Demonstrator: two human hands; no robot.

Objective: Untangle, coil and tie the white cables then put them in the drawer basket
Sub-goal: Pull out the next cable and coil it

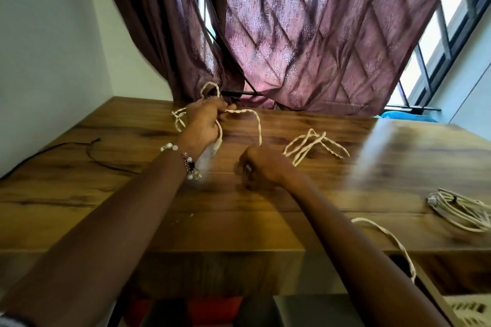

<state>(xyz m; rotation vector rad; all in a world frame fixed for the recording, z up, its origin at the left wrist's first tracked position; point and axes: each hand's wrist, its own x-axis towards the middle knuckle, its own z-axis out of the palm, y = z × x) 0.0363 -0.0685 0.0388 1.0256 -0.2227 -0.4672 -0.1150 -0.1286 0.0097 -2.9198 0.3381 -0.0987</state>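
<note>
So I've got my left hand (206, 121) up at the far side of the table (79, 194), fingers curled around a twisted white cable (239, 112). One loop of it sticks up above my knuckles in front of the curtain (305, 34), a couple more loops poke out to the left of my hand, and a longer strand arcs off to the right and drops down toward my other hand. There's a white plug end hanging just below my left palm, kinda blurry though. Beaded bracelet (186, 159) is on that wrist.

My right hand (259, 166) is nearer to me, down on the wood, curled into a fist. It's blurred, so I honestly can't tell if it's pinching the cable end or nothing at all.

Just right of that fist there's a second loose cable (313, 145) lying in a few messy loops on the table. Way over on the right edge sits a coiled cable bundle (459, 207), and near it another strand (390, 239) trails off the near edge of the table, down toward the basket (467, 308) at the bottom right corner. On the left there's a thin black cord (90, 147) lying on the wood.
</note>
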